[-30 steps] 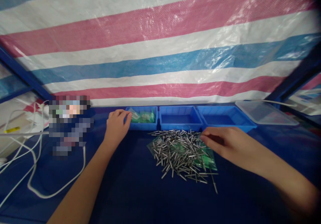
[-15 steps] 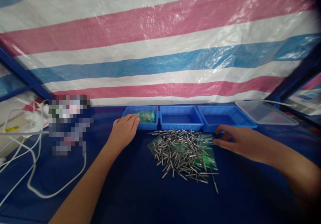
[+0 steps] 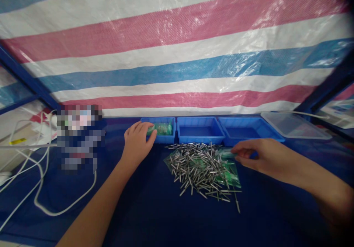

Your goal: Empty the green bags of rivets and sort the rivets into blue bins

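My left hand (image 3: 137, 138) lies over the left side of a small blue bin (image 3: 165, 141), thumb apart from the fingers. A clear and green plastic packet (image 3: 163, 129) lies in that bin, close to my fingertips. On the table, a heap of silver blind rivets (image 3: 197, 169) is spread over a clear plastic bag (image 3: 233, 178) with green printing. My right hand (image 3: 260, 156) is at the bag's upper right corner, fingertips and thumb brought together on its edge. Those fingers partly hide the corner.
Two more blue bins, a middle one (image 3: 200, 140) and a right one (image 3: 272, 138), stand in the row. A clear plastic lid (image 3: 297, 125) lies at the right. White cables (image 3: 52, 214) loop at the left. Behind hangs a striped sheet (image 3: 177, 62).
My right hand's fingers have closed together at the bag's corner and shifted slightly left. My left hand's thumb has spread from its fingers beside the packet.
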{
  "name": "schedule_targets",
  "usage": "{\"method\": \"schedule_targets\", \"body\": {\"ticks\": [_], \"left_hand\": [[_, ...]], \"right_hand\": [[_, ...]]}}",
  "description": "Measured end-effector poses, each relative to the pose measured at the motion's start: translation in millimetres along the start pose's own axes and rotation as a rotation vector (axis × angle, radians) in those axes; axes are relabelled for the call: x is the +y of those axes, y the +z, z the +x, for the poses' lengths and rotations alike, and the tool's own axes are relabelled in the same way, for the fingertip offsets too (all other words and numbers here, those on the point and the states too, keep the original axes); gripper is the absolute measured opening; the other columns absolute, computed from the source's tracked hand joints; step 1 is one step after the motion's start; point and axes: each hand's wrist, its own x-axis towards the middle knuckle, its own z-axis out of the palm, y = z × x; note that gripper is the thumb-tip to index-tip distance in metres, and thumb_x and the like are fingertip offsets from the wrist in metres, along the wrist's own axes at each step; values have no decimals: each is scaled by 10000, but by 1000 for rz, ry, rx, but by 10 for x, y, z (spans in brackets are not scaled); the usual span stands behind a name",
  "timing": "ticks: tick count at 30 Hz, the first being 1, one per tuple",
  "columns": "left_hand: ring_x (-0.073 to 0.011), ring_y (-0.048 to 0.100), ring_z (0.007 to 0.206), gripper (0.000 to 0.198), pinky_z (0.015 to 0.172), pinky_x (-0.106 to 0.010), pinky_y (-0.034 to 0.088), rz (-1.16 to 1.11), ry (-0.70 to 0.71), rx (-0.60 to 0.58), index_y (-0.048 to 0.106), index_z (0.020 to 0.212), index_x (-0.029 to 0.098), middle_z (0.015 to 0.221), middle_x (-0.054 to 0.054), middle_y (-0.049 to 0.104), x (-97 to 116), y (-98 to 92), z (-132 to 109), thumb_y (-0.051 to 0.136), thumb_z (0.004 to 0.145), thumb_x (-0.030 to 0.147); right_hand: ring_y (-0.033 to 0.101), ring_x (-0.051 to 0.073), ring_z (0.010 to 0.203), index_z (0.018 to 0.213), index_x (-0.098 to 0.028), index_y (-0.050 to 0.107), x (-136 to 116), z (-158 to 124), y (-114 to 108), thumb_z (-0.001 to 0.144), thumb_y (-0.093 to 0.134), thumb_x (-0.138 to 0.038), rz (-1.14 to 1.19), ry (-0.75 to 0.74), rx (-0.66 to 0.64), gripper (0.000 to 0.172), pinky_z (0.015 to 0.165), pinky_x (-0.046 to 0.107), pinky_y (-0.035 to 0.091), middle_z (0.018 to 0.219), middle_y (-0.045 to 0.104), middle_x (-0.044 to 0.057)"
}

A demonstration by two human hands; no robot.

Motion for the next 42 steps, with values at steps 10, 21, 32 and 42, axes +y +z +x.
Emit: {"method": "schedule_targets", "body": {"ticks": [10, 21, 32, 42], "left_hand": [[-229, 590, 1007, 337, 895, -345, 427, -650, 122, -299, 590, 1158, 223, 1109, -72, 667, 876, -77, -454, 591, 850, 357], [-140, 578, 691, 274, 633, -227, 400, -883, -137, -474, 620, 840, 180, 782, -9, 667, 918, -4, -530, 432, 937, 354], [-126, 539, 577, 312, 571, -222, 373, -803, -171, -406, 548, 695, 190, 639, 21, 623, 831, 57, -490, 457, 920, 387], [-120, 547, 587, 220, 576, -224, 405, -980, -247, -369, 578, 813, 178, 647, 16, 600, 852, 43, -450, 505, 890, 370]], "right_hand": [[535, 157, 616, 801, -230, 608, -415, -54, -104, 872, 513, -448, 221, 2, 219, 249, 511, 269, 416, 692, 588, 29], [514, 107, 501, 804, -197, 548, -713, 40, 410, 878, 543, -429, 778, 118, 160, 244, 464, 225, 418, 561, 540, -23], [532, 105, 526, 788, -197, 550, -655, 94, 565, 836, 587, -481, 793, 139, 81, 291, 476, 227, 441, 613, 570, -13], [589, 102, 466, 892, -194, 607, -688, 89, 546, 832, 618, -438, 908, 122, 133, 251, 440, 230, 486, 682, 666, 3]]}}
